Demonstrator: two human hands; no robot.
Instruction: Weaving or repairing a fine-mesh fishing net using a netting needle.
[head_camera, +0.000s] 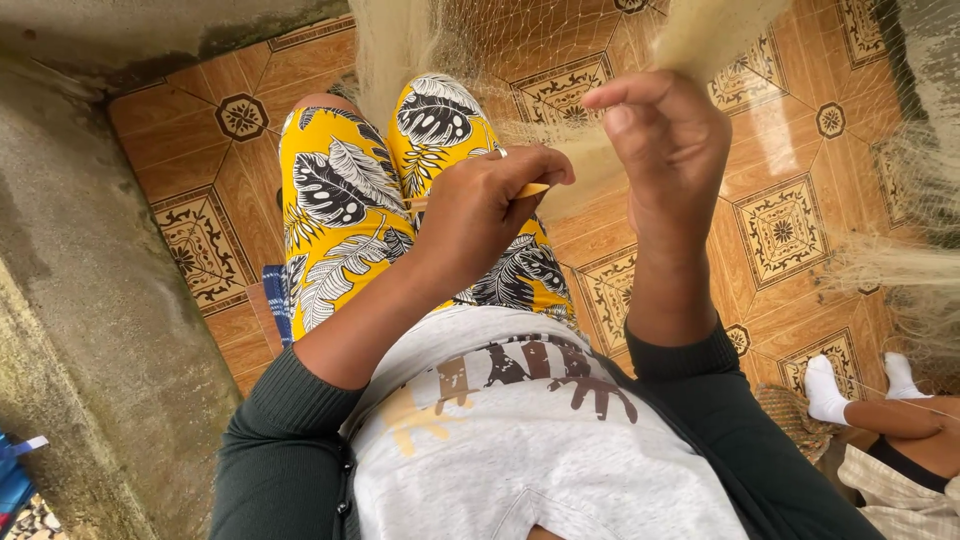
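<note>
A rough grey concrete wall (60, 330) fills the left side and the far left corner, meeting the floor along a slanting edge. The floor (790, 150) is glossy orange-brown tile with dark ornamental squares; it lies open to the right of the knees and closes off where netting piles up at the far right edge.

A pale, fine-meshed fishing net (560, 60) hangs down from the far side, thin and see-through over the tiles, gathered into thick straw-coloured bunches at the top and again at the right (900, 270).

The person's lap takes the middle: yellow shorts (340, 210) printed with black and white leaves, and nearer, a mottled grey shirt (520, 450) under dark green ribbed sleeves (280, 450).

At the near right corner, another person's feet in white socks (826, 388) rest beside a woven mat, well apart from the hands.

The right hand (665, 150) is raised in front of the net, fingers curled and pressed together with the thumb, pinching a bunch of mesh at its top.

The left hand (490, 205) sits just left of it, over the right knee, fingers folded in, thumb and forefinger pinching a small flat yellow netting needle (533, 189), whose tip points toward the net.
</note>
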